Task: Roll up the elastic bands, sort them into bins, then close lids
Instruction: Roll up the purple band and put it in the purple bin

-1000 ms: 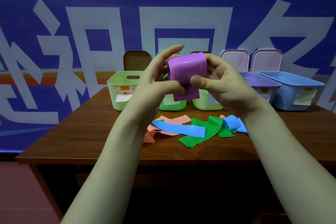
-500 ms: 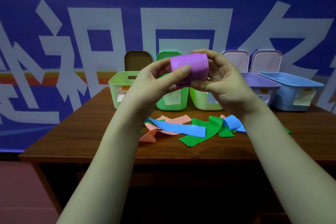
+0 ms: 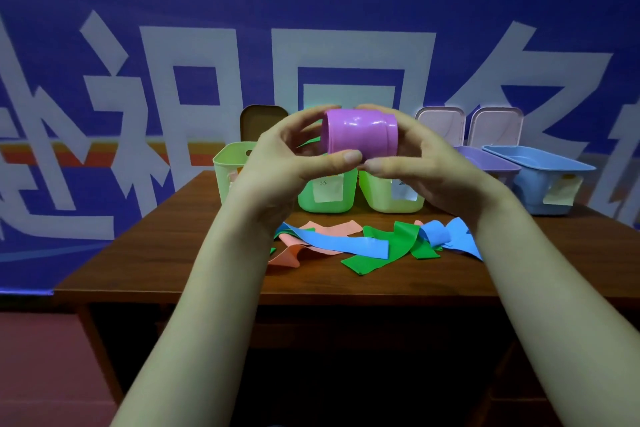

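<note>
Mid-frame, the left hand (image 3: 277, 166) and right hand (image 3: 426, 166) are clamping the purple roll (image 3: 360, 132); rolling looks finished. Next: dropping it into the purple bin (image 3: 485, 163), right of centre.

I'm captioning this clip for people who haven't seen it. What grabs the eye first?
A glossy purple band roll held up mid-frame between the left hand and right hand. Below it, loose blue, green and pink bands sprawl on the wooden table, with open pastel bins lined along its far edge.
</note>
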Demonstrator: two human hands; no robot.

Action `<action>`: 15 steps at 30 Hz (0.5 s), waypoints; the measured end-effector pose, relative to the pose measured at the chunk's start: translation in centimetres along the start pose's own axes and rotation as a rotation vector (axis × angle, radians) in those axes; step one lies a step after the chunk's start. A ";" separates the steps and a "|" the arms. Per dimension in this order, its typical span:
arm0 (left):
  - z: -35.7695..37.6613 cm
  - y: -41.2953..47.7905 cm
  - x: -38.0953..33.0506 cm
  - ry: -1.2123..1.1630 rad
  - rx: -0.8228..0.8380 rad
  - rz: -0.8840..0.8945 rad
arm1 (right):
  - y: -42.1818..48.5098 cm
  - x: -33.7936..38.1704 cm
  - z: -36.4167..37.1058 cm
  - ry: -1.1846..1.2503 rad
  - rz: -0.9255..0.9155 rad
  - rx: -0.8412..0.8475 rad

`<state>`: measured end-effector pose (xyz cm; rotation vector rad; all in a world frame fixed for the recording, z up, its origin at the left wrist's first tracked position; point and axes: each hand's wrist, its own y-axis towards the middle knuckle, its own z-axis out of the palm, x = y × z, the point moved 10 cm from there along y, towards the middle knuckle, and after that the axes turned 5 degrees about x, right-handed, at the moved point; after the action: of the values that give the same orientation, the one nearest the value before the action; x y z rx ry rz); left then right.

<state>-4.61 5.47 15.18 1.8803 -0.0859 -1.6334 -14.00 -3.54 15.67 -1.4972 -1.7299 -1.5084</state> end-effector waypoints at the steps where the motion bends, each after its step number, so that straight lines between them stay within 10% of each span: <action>1: 0.1 -0.3 -0.2 0.011 0.013 0.006 | -0.3 0.0 0.3 0.035 0.003 0.012; 15: 2.7 -2.9 1.2 -0.048 0.150 -0.011 | -5.8 -0.2 -0.3 -0.024 -0.019 -0.251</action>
<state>-7.84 6.08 12.69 1.9552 -0.2240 -1.7223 -19.10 -3.01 13.02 -1.6288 -1.6197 -1.7780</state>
